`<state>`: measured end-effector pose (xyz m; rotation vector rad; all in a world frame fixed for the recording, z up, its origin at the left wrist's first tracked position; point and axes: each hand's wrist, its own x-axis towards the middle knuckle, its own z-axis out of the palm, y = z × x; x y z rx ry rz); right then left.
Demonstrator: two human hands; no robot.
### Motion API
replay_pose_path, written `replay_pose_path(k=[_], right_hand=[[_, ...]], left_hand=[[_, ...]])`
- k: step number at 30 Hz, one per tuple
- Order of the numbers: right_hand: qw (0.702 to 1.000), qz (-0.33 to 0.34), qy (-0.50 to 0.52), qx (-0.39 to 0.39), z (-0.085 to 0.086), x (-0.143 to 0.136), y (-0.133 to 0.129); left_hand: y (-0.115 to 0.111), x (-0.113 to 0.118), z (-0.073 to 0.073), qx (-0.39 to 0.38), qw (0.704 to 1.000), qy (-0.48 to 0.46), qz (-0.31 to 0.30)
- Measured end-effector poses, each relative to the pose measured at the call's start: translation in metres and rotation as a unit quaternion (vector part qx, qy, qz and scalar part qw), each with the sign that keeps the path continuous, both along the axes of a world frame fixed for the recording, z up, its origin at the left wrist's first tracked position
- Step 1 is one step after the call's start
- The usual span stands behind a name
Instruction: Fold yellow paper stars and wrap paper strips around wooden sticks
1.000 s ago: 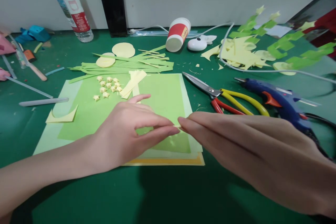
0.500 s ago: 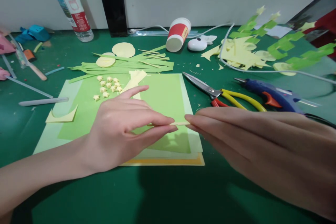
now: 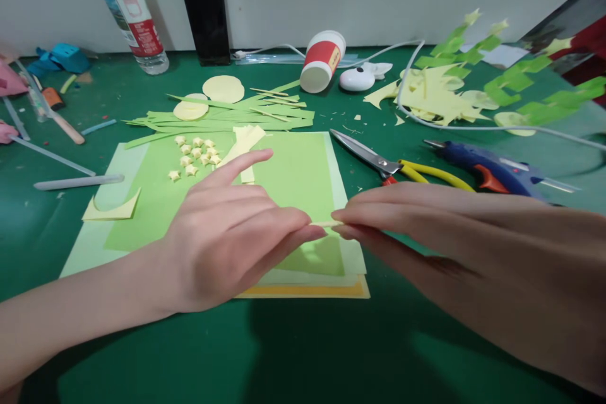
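Note:
Between the fingertips of both hands a thin pale yellow paper strip (image 3: pixel 326 224) is stretched level. My left hand (image 3: pixel 231 233) pinches its left end between thumb and index finger, with the little finger raised. On the right end, my right hand (image 3: pixel 454 252) has its thumb and fingers closed. Below lie green paper sheets (image 3: pixel 298 170). Several small yellow paper stars (image 3: pixel 190 170) sit on them, left of a few pale yellow strips (image 3: pixel 247 175) partly hidden by my left hand.
Green paper strips (image 3: pixel 227 115) and yellow discs (image 3: pixel 223 89) lie behind the sheets. To the right are scissors (image 3: pixel 364 153), a blue glue gun (image 3: pixel 492 164), a cable and yellow scraps (image 3: pixel 435 98). A paper cup (image 3: pixel 322 62) and bottle (image 3: pixel 135 25) stand at the back.
My left hand has rolled slightly, and its fingers are curled more. My right hand has shifted a little up and left, covering more of the scissors' handles. Both still hold the strip.

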<state>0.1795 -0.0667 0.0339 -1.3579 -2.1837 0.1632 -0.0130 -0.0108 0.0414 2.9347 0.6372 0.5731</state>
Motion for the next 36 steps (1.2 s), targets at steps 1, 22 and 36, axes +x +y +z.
replay_pose_path(k=[1, 22, 36], right_hand=[[1.0, 0.008, 0.02, -0.001, 0.002, -0.001, 0.001], [0.987, -0.013, 0.137, -0.076, 0.011, -0.006, 0.003], [0.996, 0.023, 0.063, -0.058, 0.005, -0.003, 0.001]], left_hand=[[-0.001, -0.001, -0.001, 0.005, 1.0, -0.006, -0.003], [-0.006, -0.006, 0.001, -0.023, 0.997, -0.058, -0.034], [-0.012, -0.002, 0.001, 0.173, 0.979, -0.106, -0.025]])
